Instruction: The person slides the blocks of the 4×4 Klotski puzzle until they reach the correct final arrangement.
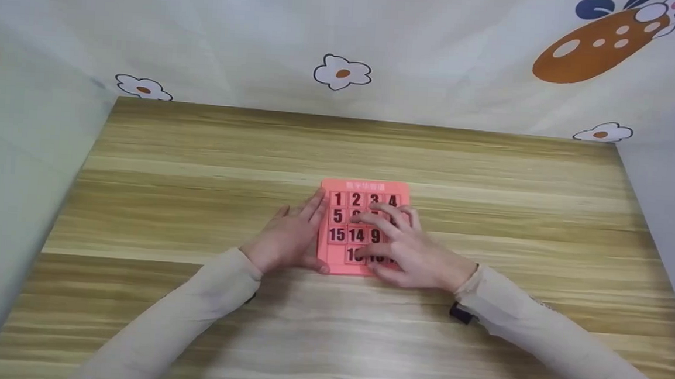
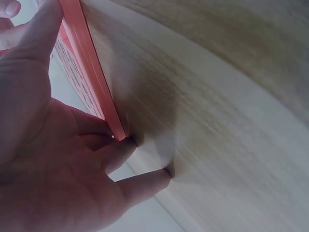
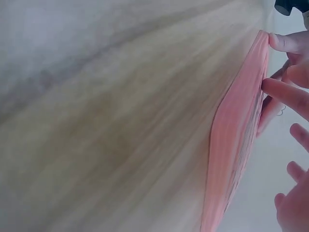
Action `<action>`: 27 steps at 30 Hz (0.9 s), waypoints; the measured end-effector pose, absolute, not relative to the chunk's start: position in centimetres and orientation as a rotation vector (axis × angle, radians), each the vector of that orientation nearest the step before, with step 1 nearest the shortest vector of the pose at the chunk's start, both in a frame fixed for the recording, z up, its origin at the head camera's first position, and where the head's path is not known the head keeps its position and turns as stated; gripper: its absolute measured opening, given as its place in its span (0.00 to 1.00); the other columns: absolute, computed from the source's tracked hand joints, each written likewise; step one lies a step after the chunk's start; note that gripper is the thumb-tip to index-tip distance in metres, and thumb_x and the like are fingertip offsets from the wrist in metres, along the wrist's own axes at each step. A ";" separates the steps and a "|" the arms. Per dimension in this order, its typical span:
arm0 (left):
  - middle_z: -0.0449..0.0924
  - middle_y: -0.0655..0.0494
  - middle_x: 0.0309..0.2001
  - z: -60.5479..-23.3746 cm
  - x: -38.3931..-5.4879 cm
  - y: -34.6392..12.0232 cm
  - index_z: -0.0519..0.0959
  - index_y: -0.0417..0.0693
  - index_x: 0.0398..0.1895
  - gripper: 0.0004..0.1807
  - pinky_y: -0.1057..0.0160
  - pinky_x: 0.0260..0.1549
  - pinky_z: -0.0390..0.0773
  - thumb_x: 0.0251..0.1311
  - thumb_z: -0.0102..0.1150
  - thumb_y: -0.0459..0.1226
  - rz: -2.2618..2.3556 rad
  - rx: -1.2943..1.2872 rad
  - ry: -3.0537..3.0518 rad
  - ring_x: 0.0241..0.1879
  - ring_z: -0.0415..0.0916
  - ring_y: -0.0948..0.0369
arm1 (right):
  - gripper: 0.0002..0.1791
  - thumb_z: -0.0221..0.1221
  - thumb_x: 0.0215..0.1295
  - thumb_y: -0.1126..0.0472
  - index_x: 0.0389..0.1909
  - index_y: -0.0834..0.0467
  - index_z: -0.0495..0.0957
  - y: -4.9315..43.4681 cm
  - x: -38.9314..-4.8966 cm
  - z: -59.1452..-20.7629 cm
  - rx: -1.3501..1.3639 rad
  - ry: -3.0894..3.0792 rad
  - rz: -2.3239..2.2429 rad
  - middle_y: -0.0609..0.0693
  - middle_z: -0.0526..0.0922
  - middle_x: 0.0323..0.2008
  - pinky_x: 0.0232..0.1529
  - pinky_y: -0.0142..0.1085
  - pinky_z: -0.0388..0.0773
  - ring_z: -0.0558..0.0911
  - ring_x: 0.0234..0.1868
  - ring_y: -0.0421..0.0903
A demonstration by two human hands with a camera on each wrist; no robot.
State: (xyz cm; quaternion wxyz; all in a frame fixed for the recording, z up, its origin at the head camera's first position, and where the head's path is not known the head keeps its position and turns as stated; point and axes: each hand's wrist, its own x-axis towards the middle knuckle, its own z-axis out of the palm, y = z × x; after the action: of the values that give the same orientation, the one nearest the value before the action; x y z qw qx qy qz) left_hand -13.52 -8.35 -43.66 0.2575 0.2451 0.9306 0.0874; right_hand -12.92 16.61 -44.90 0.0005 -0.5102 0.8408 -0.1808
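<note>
Looking down from the head view on a flat, coral-pink plastic sliding number puzzle, lying near the middle of a brown wood-grained table. Resting the left hand against the puzzle's left edge, with fingers extended rather than curled and thumb at the near left corner. Reaching in from the opposite side with the right hand, its fingers spread and slightly bent over the pink tiles with bold black numbers. Hiding several right-hand and near-row numbers that way, but leaving 1, 2, 4, 5, 15, 14 and 9 readable, and showing the pink base in the near left cell. Wearing pale beige sleeves, with a small black device by the right cuff. Bounded at the far side by a whitish cloth backdrop printed with flowers.

In the left wrist view, touching the puzzle's pink side with the left hand, and reaching down to the table with two fingertips.

In the right wrist view, meeting the puzzle's pink edge side-on, with other fingers raised apart from it; cannot tell every fingertip's owner.
</note>
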 end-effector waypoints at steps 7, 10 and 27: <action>0.27 0.42 0.75 -43.7 -13.5 -8.4 0.36 0.35 0.75 0.70 0.38 0.67 0.47 0.43 0.68 0.62 0.239 0.669 2.528 0.73 0.40 0.44 | 0.23 0.56 0.65 0.46 0.60 0.46 0.78 15.8 -12.7 -45.1 -1.608 2.576 -0.451 0.53 0.55 0.73 0.64 0.65 0.48 0.52 0.70 0.62; 0.27 0.42 0.75 -43.7 -13.5 -8.5 0.36 0.35 0.75 0.69 0.38 0.67 0.47 0.44 0.68 0.62 0.238 0.676 2.530 0.73 0.40 0.44 | 0.23 0.56 0.67 0.47 0.62 0.48 0.76 15.8 -12.8 -45.0 -1.565 2.606 -0.483 0.55 0.54 0.73 0.64 0.65 0.48 0.52 0.71 0.62; 0.26 0.42 0.75 -43.6 -13.6 -8.4 0.35 0.35 0.75 0.69 0.38 0.67 0.47 0.44 0.69 0.61 0.260 0.668 2.517 0.73 0.39 0.45 | 0.24 0.53 0.69 0.46 0.62 0.51 0.75 15.2 -13.1 -44.9 -1.457 2.645 -0.500 0.58 0.55 0.72 0.65 0.64 0.49 0.51 0.72 0.61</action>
State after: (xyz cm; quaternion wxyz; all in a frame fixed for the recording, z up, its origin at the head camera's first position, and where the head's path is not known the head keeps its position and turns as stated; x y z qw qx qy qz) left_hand -13.58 -8.35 -43.64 0.2592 0.2465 0.9289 0.0959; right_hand -13.14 15.18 -44.86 0.0403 -0.4756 0.8634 -0.1633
